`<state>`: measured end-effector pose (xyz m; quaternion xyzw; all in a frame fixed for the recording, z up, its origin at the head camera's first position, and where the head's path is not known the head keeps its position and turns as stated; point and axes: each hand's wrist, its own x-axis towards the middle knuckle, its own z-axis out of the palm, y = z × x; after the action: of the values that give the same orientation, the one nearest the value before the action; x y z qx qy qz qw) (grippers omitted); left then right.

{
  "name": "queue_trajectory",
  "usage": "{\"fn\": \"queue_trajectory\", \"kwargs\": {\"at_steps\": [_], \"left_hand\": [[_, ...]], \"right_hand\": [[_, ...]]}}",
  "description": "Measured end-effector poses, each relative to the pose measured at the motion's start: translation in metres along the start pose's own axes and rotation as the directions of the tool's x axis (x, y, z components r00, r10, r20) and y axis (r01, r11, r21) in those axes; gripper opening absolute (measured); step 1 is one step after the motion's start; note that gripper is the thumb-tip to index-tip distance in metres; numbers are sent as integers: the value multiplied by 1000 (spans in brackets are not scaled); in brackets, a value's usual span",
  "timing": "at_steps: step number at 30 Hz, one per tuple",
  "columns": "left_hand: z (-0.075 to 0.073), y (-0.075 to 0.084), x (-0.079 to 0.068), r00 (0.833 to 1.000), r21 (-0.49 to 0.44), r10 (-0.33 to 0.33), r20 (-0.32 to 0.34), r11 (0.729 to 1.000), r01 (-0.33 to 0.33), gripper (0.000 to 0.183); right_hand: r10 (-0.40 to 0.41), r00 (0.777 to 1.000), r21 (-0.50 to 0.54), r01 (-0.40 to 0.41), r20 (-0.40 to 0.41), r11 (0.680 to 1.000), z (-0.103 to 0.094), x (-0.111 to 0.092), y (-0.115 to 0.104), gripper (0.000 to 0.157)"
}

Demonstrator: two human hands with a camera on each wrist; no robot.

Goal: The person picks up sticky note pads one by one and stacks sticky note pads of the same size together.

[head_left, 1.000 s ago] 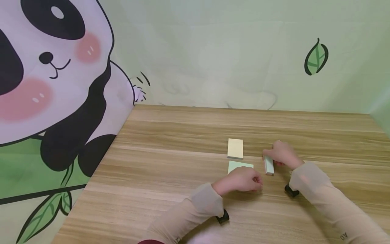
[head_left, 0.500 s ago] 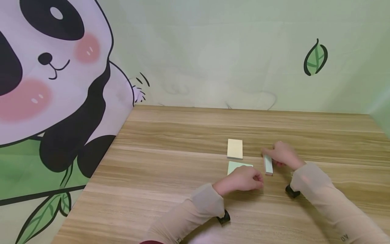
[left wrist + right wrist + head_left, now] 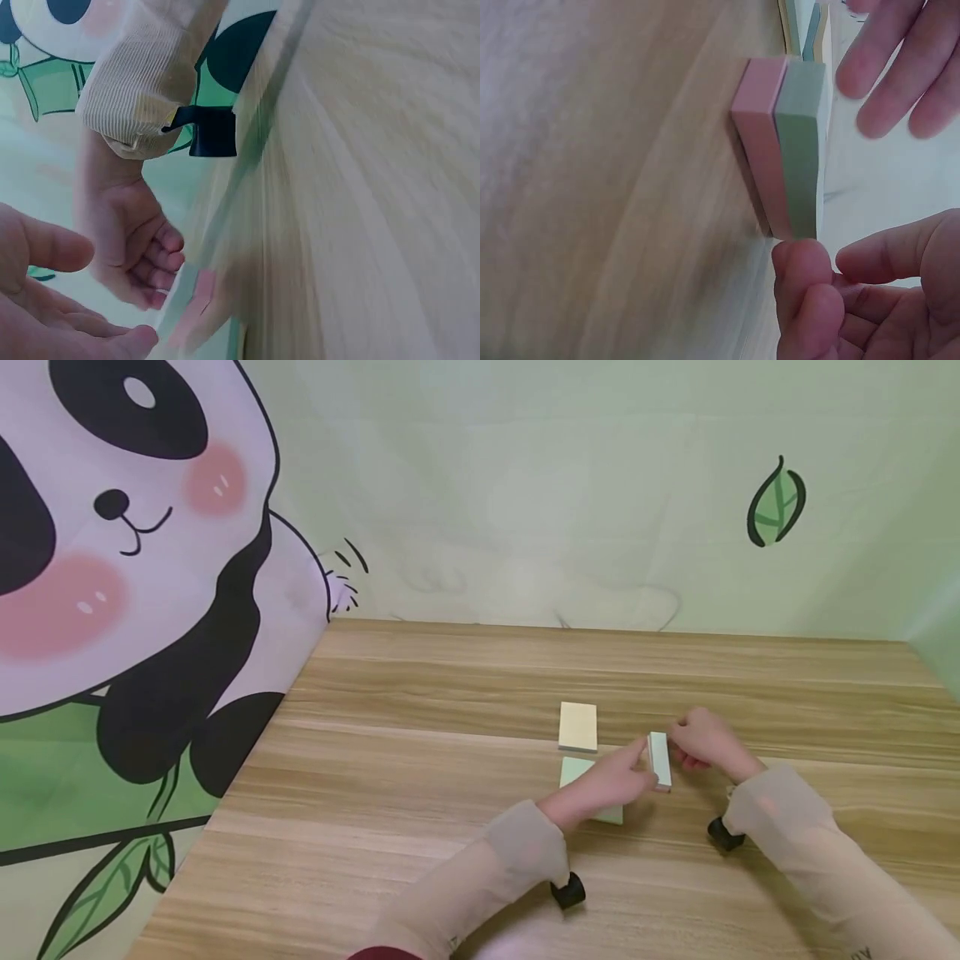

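A narrow two-layer block of sticky notes (image 3: 659,760) lies on the table between my hands. The right wrist view shows its green layer (image 3: 799,157) over a pink layer (image 3: 759,120). My left hand (image 3: 611,778) reaches to its left side, index finger stretched along it and thumb by its near end. Thumb and fingers stand apart in the left wrist view. My right hand (image 3: 708,743) is just right of the block, fingers loosely curled and holding nothing. Under my left hand lies a light green pad (image 3: 574,770), partly hidden. A pale yellow pad (image 3: 577,727) lies behind it.
The wood-grain table (image 3: 420,710) runs back to a pale green backdrop (image 3: 510,510) with a printed panda on the left. A black wrist device (image 3: 567,890) hangs under the left sleeve cuff, and another black device (image 3: 725,835) under the right.
My left hand has moved right and forward to the narrow block, its index finger now stretched out. My right hand has let go of the block and shifted slightly right.
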<state>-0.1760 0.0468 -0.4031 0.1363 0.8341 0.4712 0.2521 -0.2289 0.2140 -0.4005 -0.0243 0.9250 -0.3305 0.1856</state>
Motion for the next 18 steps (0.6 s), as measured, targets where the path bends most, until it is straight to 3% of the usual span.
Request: {"fn": "queue_trajectory", "kwargs": {"at_steps": [3, 8, 14, 18], "left_hand": [[3, 0, 5, 999, -137, -39, 9, 990, 40, 60], [7, -1, 15, 996, -305, -84, 3, 949, 81, 51], [10, -2, 24, 994, -408, -103, -24, 909, 85, 45], [11, -2, 27, 993, -426, -109, -37, 901, 83, 44]], "right_hand": [[-6, 1000, 1, 6, -5, 1000, 1, -2, -2, 35], [-9, 1000, 14, 9, -1, 1000, 2, -4, -4, 34], [-5, 1000, 43, 4, 12, 999, 3, -4, -5, 32], [-7, 1000, 64, 6, 17, 998, 4, -2, -3, 27]]}}
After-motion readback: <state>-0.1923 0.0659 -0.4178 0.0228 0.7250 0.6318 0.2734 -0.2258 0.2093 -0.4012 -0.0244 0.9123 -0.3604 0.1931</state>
